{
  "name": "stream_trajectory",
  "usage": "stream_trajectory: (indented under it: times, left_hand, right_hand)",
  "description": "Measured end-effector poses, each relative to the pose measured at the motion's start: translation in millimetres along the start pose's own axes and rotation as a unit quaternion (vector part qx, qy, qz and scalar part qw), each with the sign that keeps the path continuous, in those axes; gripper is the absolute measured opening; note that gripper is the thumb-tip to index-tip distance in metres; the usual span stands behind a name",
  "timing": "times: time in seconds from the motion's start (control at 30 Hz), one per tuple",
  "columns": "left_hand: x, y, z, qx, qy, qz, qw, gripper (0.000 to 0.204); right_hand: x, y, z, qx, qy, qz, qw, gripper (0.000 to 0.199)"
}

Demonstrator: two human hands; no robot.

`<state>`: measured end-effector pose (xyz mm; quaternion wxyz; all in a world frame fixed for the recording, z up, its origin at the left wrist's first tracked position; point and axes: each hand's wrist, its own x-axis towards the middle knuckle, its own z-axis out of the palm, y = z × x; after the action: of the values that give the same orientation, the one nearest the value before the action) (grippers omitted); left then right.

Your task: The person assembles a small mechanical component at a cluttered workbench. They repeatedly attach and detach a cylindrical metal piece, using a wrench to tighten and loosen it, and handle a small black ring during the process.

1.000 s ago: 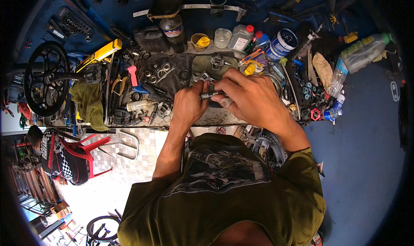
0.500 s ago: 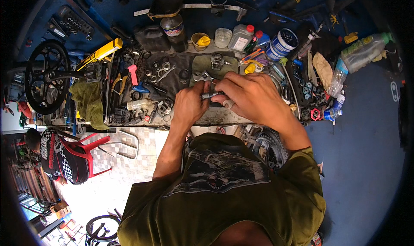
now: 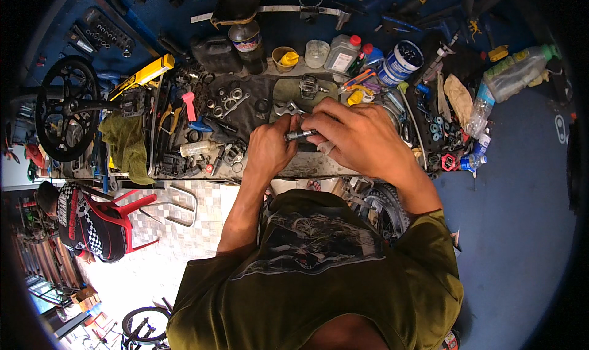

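Note:
Over the front of the workbench, both my hands are closed around a small dark metal cylinder (image 3: pixel 299 134). Fingers and thumb of my left hand (image 3: pixel 270 149) pinch its left end. My right hand (image 3: pixel 359 138) grips the other end from above, and its fingers hide that part. Something small and pale (image 3: pixel 326 148) shows under the right fingers; I cannot make out what it is. Just beyond the fingertips is the silvery jaw of a wrench (image 3: pixel 286 108); whether it is held or lying there, I cannot tell. Farther back, a bicycle pedal (image 3: pixel 310 87) rests on a green cloth (image 3: pixel 279 90).
Rings and bearing parts (image 3: pixel 230 97) lie left of my hands on dark cloth. Bottles, a yellow cup (image 3: pixel 286 57) and a white-blue tub (image 3: pixel 402 61) line the back. A chainring with crank (image 3: pixel 67 107) stands at left. A person (image 3: pixel 89 221) sits on a red chair, lower left.
The fingers of my right hand have shifted slightly around the metal cylinder, and the pale piece under them shows at a different angle. My left hand stays in place.

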<state>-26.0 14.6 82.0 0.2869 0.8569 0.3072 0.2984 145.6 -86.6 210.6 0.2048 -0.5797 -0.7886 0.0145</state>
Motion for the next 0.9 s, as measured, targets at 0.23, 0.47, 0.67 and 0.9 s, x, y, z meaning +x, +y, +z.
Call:
stream_trajectory:
  times: [0.23,0.47,0.67,0.9]
  left_hand:
    - [0.9,2.1,-2.2,0.007,-0.012,-0.005,1.000,0.023]
    - [1.8,2.8,-1.1,0.009,-0.015,-0.005,1.000,0.023]
    - [1.0,3.8,-0.1,0.002,-0.006,0.004,1.000,0.022]
    - [-1.0,3.3,0.5,-0.012,0.002,-0.013,1.000,0.019]
  right_hand:
    - [-1.9,2.8,0.6,-0.020,0.009,-0.010,1.000,0.021]
    - [-1.1,1.2,-2.3,-0.024,0.015,0.001,1.000,0.023]
    - [-1.8,2.2,-3.6,-0.029,-0.011,0.004,1.000,0.030]
    - [-9.2,13.9,-7.7,0.177,0.014,0.087,0.980,0.033]
